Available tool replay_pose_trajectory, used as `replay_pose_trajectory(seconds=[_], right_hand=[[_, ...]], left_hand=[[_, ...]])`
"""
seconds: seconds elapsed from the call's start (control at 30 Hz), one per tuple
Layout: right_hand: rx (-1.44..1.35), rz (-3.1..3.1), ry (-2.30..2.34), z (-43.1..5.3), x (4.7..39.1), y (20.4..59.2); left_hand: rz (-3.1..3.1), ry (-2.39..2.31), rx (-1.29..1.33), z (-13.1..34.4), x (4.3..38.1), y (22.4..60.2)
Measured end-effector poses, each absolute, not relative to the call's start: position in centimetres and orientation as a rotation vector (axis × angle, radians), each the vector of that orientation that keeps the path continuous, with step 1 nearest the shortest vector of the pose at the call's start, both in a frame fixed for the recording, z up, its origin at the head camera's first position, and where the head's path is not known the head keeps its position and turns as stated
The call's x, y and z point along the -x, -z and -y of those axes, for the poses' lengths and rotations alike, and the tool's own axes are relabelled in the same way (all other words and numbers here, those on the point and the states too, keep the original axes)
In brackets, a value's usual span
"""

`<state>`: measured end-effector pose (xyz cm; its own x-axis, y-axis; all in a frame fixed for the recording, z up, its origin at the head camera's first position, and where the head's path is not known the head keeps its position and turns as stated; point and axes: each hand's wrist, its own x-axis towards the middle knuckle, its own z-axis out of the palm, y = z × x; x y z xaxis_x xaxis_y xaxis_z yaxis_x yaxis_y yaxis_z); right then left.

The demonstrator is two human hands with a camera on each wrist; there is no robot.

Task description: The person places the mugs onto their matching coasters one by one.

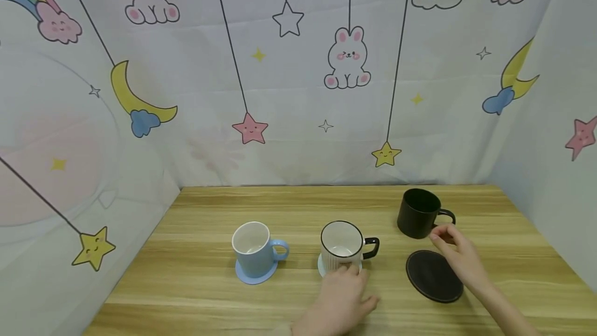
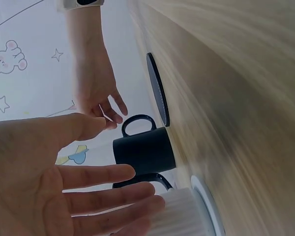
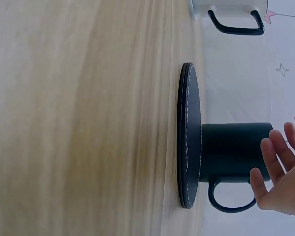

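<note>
Your left hand (image 1: pixel 342 297) spreads its fingers just before the white mug (image 1: pixel 333 258); contact is unclear. Your right hand (image 1: pixel 460 258), fingers loosely bent, pinching nothing, hovers beside the black mug (image 1: pixel 412 215), handle side.

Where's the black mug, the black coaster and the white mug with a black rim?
Black mug (image 1: pixel 414 221): head view, on its outer side.
Black coaster (image 1: pixel 431 277): head view, on its flat top.
White mug (image 1: pixel 342 242): head view, on its inside.
</note>
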<state>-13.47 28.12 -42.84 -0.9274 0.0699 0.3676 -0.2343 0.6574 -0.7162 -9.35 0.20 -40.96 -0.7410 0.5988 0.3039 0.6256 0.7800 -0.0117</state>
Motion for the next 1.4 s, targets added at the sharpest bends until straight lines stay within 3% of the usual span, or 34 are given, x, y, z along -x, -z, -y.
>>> replay_pose_trajectory(seconds=[1.03,1.4], right_hand=[[-0.248,2.427,-1.017,-31.4,15.3,41.9],[-0.203,2.353,-1.018,-32.1,16.8,42.4]], left_hand=[[2.593,0.201,0.998,-5.1,10.7,41.5],[2.762,0.205,0.854,-7.1,11.4,41.3]])
